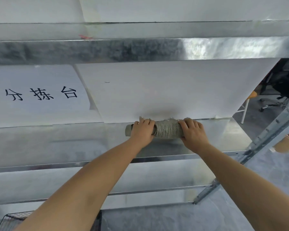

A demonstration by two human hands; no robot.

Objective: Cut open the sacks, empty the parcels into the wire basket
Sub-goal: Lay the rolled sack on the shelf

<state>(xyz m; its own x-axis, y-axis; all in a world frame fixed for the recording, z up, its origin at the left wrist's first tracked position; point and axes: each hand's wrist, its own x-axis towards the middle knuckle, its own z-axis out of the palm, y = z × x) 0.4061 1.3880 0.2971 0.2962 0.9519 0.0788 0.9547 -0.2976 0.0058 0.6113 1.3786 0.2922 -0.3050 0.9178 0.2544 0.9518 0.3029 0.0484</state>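
Note:
A grey-green woven sack (168, 130), rolled into a tight bundle with frayed threads at its top edge, lies on the metal sorting table (57, 142) just below a white paper sheet (165, 90). My left hand (143, 131) grips the roll's left part, fingers curled over its top. My right hand (193, 132) holds the right end the same way. A corner of the black wire basket (12, 220) shows at the bottom left, partly hidden by my left forearm. No parcels are in view.
A white sheet with black printed characters (40, 95) lies on the table at the left. A metal shelf rail (107, 50) runs across above. A grey diagonal frame strut (260, 144) stands at the right, with a black office chair (285, 84) beyond it.

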